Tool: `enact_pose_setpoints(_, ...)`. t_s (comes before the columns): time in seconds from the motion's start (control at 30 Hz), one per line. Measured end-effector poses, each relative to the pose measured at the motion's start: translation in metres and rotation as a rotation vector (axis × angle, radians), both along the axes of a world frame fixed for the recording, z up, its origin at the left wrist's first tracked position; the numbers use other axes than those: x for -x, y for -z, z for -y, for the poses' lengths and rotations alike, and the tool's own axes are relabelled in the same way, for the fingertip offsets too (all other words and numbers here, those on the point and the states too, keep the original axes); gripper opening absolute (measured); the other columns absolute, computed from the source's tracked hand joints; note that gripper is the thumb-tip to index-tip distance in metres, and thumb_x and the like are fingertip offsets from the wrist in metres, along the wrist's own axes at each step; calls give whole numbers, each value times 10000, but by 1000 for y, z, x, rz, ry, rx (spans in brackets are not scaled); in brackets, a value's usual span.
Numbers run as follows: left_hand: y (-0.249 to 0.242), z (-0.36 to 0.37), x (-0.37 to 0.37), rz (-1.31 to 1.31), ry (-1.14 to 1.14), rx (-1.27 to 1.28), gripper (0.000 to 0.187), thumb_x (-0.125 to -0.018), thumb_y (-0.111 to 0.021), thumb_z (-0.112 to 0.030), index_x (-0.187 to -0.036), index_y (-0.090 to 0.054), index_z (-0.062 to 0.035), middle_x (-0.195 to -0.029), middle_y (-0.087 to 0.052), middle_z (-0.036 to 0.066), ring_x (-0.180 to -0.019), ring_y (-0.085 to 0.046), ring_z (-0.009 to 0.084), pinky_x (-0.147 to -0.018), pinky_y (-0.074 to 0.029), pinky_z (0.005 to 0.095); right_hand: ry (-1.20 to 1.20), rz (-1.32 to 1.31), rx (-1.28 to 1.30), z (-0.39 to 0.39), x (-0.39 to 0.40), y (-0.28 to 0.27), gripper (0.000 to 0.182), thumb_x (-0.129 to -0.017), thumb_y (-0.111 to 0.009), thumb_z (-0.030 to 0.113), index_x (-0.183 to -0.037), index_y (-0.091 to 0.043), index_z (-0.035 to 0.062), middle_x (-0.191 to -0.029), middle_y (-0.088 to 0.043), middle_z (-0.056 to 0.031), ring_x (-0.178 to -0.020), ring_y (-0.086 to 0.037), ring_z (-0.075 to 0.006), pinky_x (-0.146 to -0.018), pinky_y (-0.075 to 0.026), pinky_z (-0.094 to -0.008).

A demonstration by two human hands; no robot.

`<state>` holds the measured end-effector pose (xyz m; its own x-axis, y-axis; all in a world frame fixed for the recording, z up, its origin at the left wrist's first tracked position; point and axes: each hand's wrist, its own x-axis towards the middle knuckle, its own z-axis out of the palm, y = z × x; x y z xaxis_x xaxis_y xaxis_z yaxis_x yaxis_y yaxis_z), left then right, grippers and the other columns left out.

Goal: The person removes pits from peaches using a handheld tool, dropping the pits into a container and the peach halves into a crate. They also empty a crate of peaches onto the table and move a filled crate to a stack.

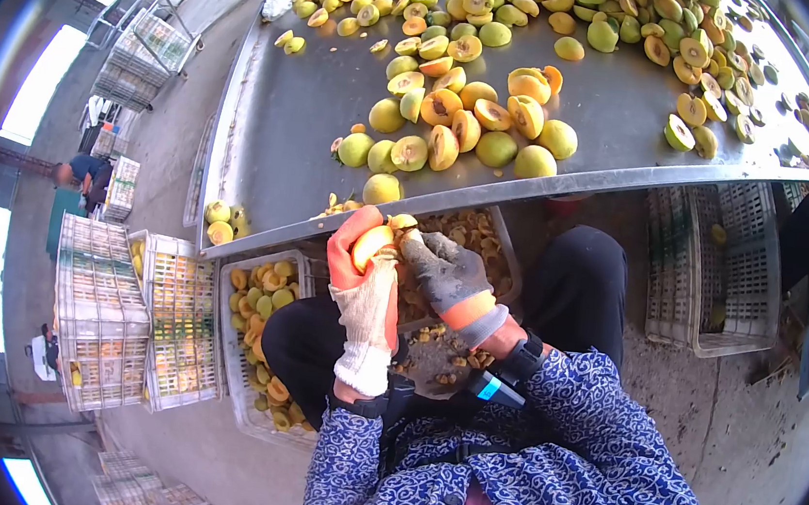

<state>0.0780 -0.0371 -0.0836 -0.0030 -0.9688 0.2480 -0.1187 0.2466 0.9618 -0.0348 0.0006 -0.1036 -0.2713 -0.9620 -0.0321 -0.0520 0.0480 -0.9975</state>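
Held fruit half could drop

Head view: left hand (361, 273) grips an orange-fleshed fruit half (372, 246) near the metal table (488, 193); right hand (452, 281) curls fingers close by, their hold unclear. Loose pressure could let it slip

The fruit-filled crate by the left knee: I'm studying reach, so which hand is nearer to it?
Left. The left hand, closed around cut fruit, is just inward of the crate; the right hand is farther across, beyond the left one.
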Motion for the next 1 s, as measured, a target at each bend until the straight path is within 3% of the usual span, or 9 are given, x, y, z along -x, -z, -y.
enact_pose_setpoints(0.2, -6, -4, 2, -148, 35, -103, 424, -882, -606, 94, -1280, -578, -48, -1274, -608, 72, -1183, -590, 178, -1019, -487, 308, -22, 231, -98, -4, 1, -13, 306, -1028, -640, 330, -1094, -703, 38, -940, -723, -83, -860, -606, -75, -741, -497, -308)
enact_pose_setpoints(0.3, 1, -2, 2, -53, 26, -27, 416, -893, -579, 59, -1292, -571, -60, -1262, -597, 74, -1127, -600, 167, -926, -521, 289, -70, 208, -170, -2, 3, -11, 298, -1025, -650, 311, -1135, -710, 40, -954, -726, -66, -876, -600, -70, -758, -495, -290)
enact_pose_setpoints(0.4, 4, 0, 2, -5, 27, 129, 440, -876, -583, 88, -1300, -562, -27, -1288, -601, 97, -1152, -606, 183, -980, -512, 312, 46, 208, 119, -1, -7, 9, 307, -1016, -635, 314, -1126, -687, 32, -893, -706, -187, -826, -700, -233, -755, -521, -351)
enact_pose_setpoints(0.5, -3, 1, -3, 39, 34, 321, 464, -854, -578, 126, -1300, -554, 4, -1307, -607, 118, -1181, -606, 208, -1042, -492, 336, 23, -74, 25, 12, -10, 57, 314, -988, -650, 315, -1107, -688, 27, -919, -709, -218, -890, -707, -380, -781, -532, -418)
enact_pose_setpoints(0.6, -56, -12, -27, 270, -42, 468, 467, -849, -566, 173, -1285, -594, 11, -1291, -612, 112, -1211, -594, 220, -1070, -478, 353, -134, -419, -133, 5, -7, 31, 332, -965, -661, 317, -1116, -691, 23, -949, -708, -241, -959, -664, -461, -815, -533, -462)
enact_pose_setpoints(0.67, -92, -15, -78, 669, -203, 525, 482, -806, -678, 159, -1244, -657, -40, -1203, -625, 120, -1185, -609, 294, -1057, -494, 371, -77, -348, -92, 7, -10, 44, 333, -964, -678, 324, -1119, -700, 31, -961, -719, -230, -961, -682, -440, -823, -540, -439)
enact_pose_setpoints(0.73, -107, -15, -136, 1026, -400, 557, 441, -835, -689, 100, -1256, -653, -26, -1292, -602, 157, -1281, -557, 309, -1100, -465, 401, 30, -233, 51, 6, -11, 60, 323, -963, -685, 327, -1102, -704, 36, -967, -724, -224, -959, -686, -433, -821, -542, -434)
enact_pose_setpoints(0.8, -114, -19, -154, 1064, -592, 555, 407, -858, -684, 70, -1255, -655, -19, -1347, -582, 172, -1319, -531, 319, -1127, -444, 416, -48, -193, 32, 4, -11, 53, 321, -963, -696, 314, -1107, -707, 28, -1006, -730, -218, -959, -701, -404, -823, -546, -418)
enact_pose_setpoints(1.0, -63, -10, -66, 515, 91, 362, 295, -883, -660, 87, -1137, -743, -37, -1198, -700, 129, -1199, -648, 257, -1047, -504, 353, -182, -136, 62, -1, -18, 21, 302, -969, -701, 282, -1118, -704, 20, -1018, -732, -209, -924, -706, -379, -806, -550, -380)
